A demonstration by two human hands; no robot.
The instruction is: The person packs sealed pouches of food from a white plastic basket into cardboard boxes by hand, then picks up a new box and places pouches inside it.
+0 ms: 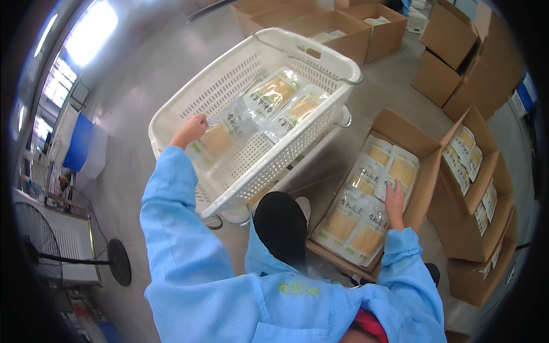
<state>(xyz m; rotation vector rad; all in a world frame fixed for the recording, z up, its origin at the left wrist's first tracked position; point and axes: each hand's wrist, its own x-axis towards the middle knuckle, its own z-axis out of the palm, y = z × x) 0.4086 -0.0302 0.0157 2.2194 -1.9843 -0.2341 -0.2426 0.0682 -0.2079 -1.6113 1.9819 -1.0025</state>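
Note:
My left hand (193, 128) is closed on the edge of a clear plastic food packet (218, 137) inside a white plastic basket (206, 77) with slotted walls. The packet holds pale yellow, flat food and bears dark writing. Farther along in the same basket lie more such packets (274, 92). To the right, my right hand (395, 203) rests with fingers spread on packets (396, 169) in an open cardboard box (422, 180). Packets lie side by side in that box, face up. My right palm hides part of one packet.
Open cardboard boxes (476, 201) with packets stand in a row at the right. More boxes (347, 38) stand beyond the basket, and others (450, 55) at the upper right. A floor fan (118, 261) stands at the left. My knee (281, 227) is between basket and box.

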